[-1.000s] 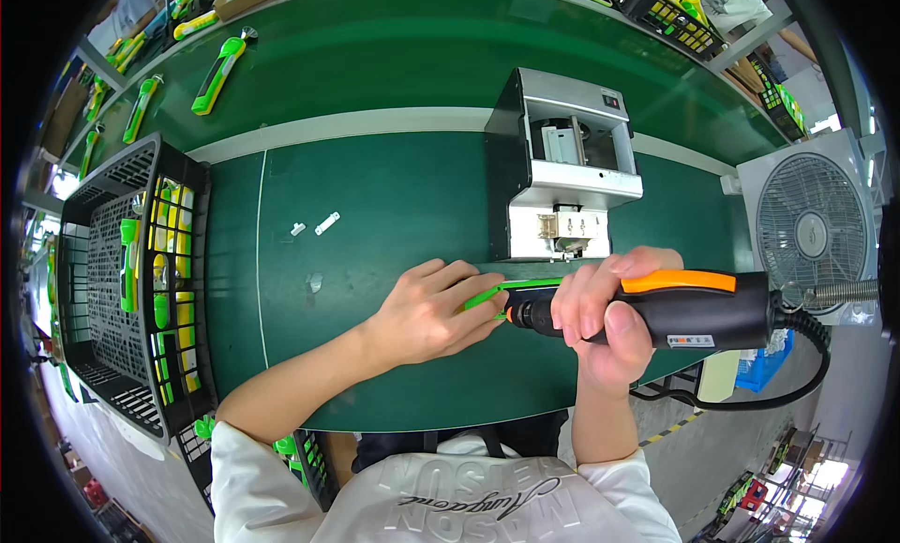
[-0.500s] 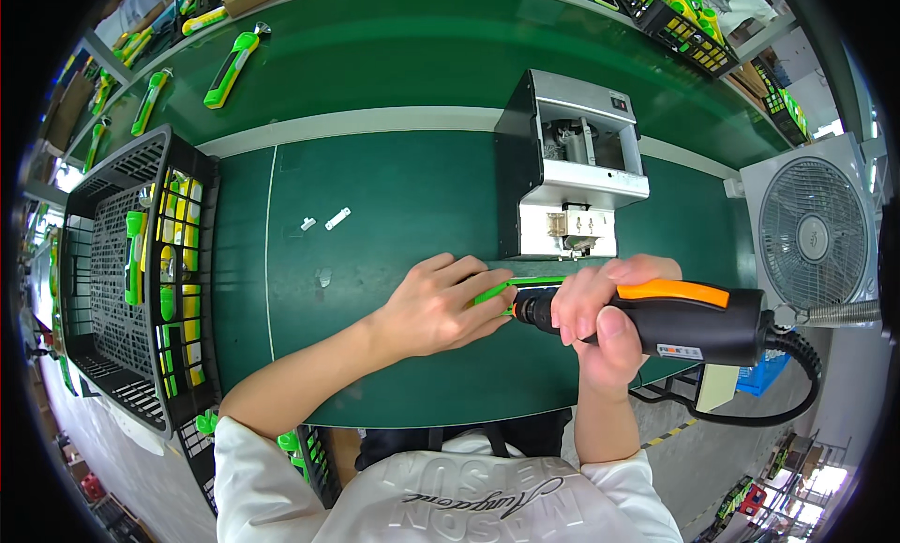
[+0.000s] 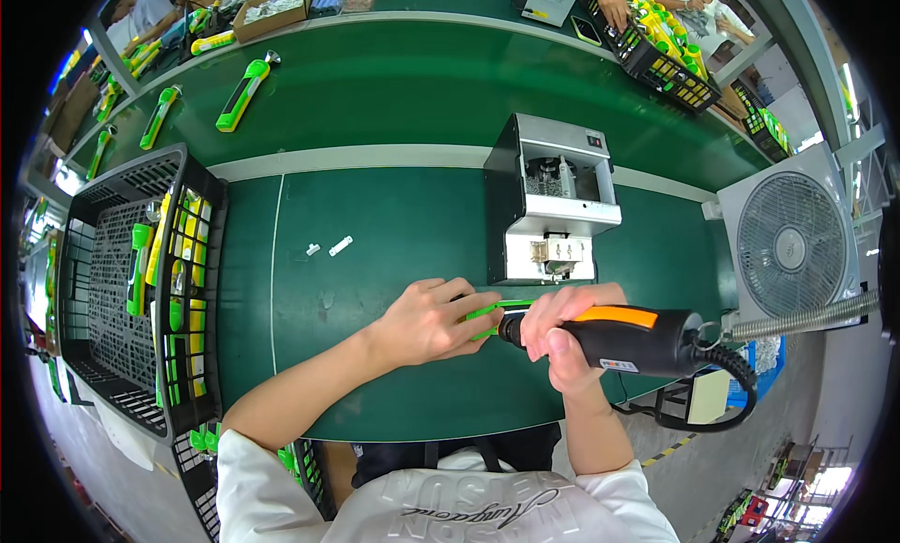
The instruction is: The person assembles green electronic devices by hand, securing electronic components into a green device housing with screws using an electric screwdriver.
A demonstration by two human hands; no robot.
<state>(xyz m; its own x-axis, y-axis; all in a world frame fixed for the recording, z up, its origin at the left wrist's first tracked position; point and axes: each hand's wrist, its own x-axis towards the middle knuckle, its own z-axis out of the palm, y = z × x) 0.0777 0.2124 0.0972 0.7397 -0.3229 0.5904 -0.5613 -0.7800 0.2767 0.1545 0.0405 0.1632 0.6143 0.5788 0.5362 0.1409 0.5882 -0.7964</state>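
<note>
My left hand (image 3: pixel 429 323) is closed around a green flashlight body (image 3: pixel 486 318) over the near part of the green bench. Fingers hide most of that body. My right hand (image 3: pixel 566 335) grips a black and orange electric screwdriver (image 3: pixel 642 341), held nearly level with its nose pointing left at the flashlight body. The screwdriver's tip is hidden beside my left fingers, so contact cannot be made out. Just beyond my hands stands a silver and black screw feeder (image 3: pixel 567 208). Two small white plastic parts, a longer one (image 3: pixel 340 246) and a shorter one (image 3: pixel 313 250), lie farther left.
A black crate (image 3: pixel 178 161) with green and yellow flashlights stands at the left. Several flashlights (image 3: pixel 246 95) lie on the green belt (image 3: pixel 375 84) behind. A fan (image 3: pixel 790 248) and the screwdriver's coiled spring (image 3: pixel 804 315) are at right. At the far right, a co-worker's hand (image 3: pixel 613 4) touches another crate (image 3: pixel 667 78).
The view has tilted up, bringing in more of the far side. My right hand and the screwdriver have moved left, closer to my left hand. Both grips stay as they were.
</note>
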